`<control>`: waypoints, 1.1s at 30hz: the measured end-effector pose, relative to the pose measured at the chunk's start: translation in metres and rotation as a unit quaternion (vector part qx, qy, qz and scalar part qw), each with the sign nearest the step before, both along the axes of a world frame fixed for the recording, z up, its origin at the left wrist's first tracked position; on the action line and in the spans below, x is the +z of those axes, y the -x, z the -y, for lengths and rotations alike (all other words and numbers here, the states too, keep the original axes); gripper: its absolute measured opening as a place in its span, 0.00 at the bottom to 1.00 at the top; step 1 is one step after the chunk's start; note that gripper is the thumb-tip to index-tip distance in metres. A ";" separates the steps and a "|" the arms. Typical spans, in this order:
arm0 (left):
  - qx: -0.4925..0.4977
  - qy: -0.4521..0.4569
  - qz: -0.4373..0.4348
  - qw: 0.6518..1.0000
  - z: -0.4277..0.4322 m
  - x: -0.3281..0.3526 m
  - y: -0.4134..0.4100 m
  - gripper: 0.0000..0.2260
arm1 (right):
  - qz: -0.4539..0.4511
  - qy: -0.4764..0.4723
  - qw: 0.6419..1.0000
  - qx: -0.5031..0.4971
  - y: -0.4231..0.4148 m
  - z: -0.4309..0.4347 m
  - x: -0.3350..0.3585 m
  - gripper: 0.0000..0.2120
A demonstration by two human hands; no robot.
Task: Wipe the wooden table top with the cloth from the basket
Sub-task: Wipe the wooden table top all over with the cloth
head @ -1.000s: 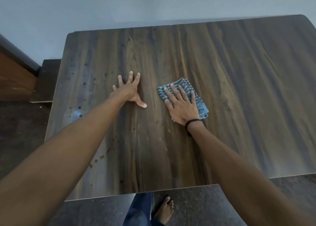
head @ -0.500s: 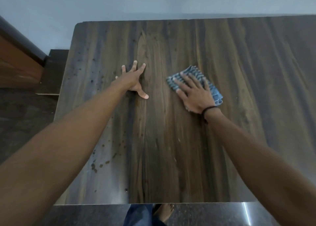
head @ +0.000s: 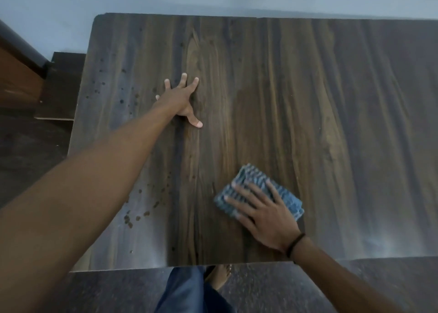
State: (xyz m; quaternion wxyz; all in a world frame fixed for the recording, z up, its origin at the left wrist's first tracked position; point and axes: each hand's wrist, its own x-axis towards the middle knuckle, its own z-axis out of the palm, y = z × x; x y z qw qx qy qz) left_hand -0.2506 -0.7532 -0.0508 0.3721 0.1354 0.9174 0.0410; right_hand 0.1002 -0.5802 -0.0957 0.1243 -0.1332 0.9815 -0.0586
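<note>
Wooden table top (head: 331,99) is mid-wipe: your left hand (head: 180,99) braces flat at far left, fingers spread and holding nothing, your right hand (head: 263,215) presses straight, splayed fingers on the folded blue cloth (head: 251,175) by the near edge, and the dark spots (head: 132,218) to its left likely need the next pass.

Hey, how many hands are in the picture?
2. The left hand rests spread on the dark wooden table top, left of centre; the right hand presses the folded blue striped cloth near the front edge.
</note>
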 end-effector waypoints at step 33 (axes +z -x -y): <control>-0.016 -0.046 -0.058 0.997 0.017 -0.007 -0.005 0.63 | 0.011 0.028 0.979 -0.203 0.174 -0.008 0.005 0.25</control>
